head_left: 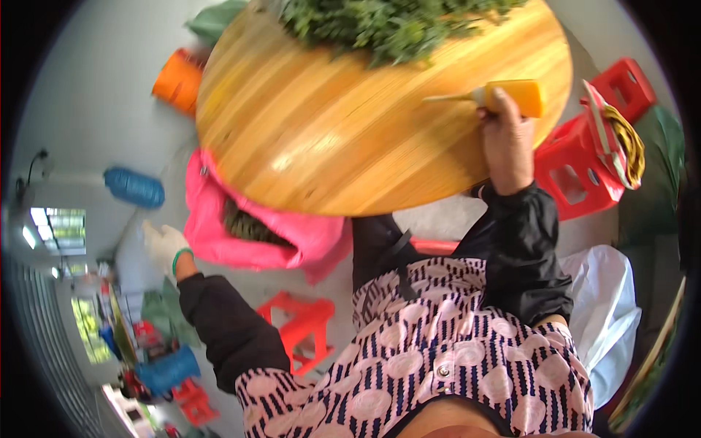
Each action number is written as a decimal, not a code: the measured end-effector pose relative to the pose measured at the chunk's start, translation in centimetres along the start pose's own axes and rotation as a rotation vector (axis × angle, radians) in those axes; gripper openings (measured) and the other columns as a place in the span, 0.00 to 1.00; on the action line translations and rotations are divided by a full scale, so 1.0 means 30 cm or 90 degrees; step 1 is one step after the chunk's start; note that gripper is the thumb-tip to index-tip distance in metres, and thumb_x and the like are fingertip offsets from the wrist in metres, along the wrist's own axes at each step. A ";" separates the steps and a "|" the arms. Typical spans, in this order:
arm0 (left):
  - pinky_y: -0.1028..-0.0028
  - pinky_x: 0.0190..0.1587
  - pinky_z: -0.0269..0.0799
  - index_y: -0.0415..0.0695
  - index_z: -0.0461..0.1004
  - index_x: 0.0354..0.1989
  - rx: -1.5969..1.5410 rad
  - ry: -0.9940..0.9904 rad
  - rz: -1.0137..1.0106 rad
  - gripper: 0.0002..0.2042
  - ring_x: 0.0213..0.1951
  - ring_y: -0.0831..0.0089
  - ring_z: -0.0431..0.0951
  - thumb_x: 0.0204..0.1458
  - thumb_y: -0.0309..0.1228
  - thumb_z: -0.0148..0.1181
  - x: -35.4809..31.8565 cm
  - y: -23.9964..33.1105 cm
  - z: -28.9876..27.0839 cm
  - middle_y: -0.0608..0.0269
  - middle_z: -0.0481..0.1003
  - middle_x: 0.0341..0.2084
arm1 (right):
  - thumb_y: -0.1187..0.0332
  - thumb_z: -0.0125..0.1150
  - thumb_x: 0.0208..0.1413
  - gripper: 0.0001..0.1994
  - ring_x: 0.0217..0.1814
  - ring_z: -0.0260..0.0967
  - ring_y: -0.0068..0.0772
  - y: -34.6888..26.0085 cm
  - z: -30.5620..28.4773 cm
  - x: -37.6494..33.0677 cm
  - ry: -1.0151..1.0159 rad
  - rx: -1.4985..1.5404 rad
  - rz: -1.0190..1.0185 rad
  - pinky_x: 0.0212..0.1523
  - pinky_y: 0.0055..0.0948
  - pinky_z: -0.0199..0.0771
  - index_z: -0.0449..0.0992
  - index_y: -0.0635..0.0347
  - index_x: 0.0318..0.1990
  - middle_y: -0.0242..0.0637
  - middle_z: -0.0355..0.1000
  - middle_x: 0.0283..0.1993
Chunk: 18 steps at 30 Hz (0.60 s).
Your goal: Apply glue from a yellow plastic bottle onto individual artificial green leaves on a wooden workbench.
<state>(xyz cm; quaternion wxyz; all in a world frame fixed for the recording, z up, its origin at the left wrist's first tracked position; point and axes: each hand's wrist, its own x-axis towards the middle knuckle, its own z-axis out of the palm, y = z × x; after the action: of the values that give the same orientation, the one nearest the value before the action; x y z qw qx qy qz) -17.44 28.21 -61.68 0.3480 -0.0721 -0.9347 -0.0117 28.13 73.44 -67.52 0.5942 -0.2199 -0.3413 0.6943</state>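
Observation:
My right hand (507,142) is closed around a yellow squeeze bottle (527,98) with a long thin nozzle. It holds the bottle on its side over the right part of a round wooden table (321,139), with the nozzle pointing left. My left hand (166,247), in a whitish glove with a green band at the wrist, is stretched out to the left, away from the table. Its fingers look apart and nothing shows in them. Beside it, a pink bag (208,232) gapes open, with dark green stuff (252,225) inside.
A heap of green leafy sprigs (380,25) covers the table's far side. Red stools (577,179) stand at the right, one bearing folded cloth (621,146). Another red stool (303,325) is by my left arm. An orange bucket (179,80) and blue bundle (134,187) lie at left.

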 end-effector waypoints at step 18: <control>0.82 0.36 0.70 0.39 0.73 0.65 -0.852 -0.393 0.284 0.25 0.30 0.86 0.71 0.57 0.22 0.62 -0.405 1.520 -0.422 0.72 0.78 0.33 | 0.70 0.68 0.61 0.07 0.43 0.73 0.26 -0.187 0.097 -0.020 -0.002 0.141 0.088 0.44 0.28 0.71 0.78 0.60 0.44 0.32 0.77 0.42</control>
<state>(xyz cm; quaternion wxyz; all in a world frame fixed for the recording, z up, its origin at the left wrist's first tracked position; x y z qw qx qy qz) 6.36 70.87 -61.31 -0.0520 -0.4538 -0.7466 -0.4836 29.97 72.58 -61.49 0.5649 -0.1746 -0.2473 0.7677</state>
